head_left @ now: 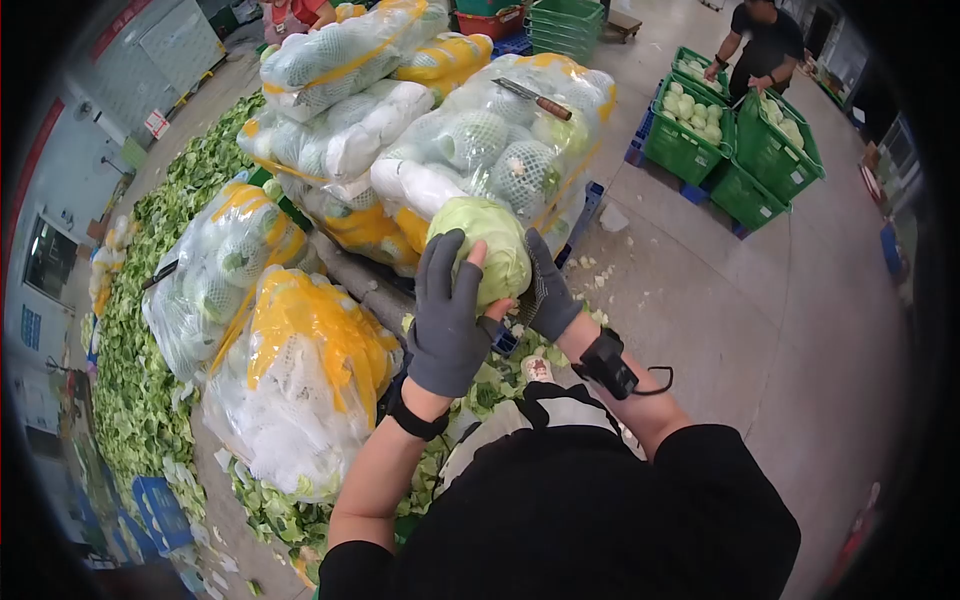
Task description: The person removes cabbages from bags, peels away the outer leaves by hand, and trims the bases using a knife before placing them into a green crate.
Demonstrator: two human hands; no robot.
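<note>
A pale green cabbage [490, 240] is held up between my two gloved hands, in front of the stacked bags. My left hand [447, 315], in a grey glove with some bare fingertips, wraps around the cabbage's near left side. On its right side, my right hand [545, 290] presses with a grey glove, its fingers partly hidden behind the cabbage. Just beyond, a clear plastic bag [470, 140] holds several cabbages in white foam nets. A knife [535, 98] with a brown handle lies on top of that bag.
More bags [300, 380] of netted cabbages stand at the left, one with a dark-handled tool [160, 274] on it. Loose leaves [140, 370] cover the floor there. Green crates [690, 145] of cabbages stand at the upper right beside a co-worker [765, 45]. Another person [295, 15] is at the top.
</note>
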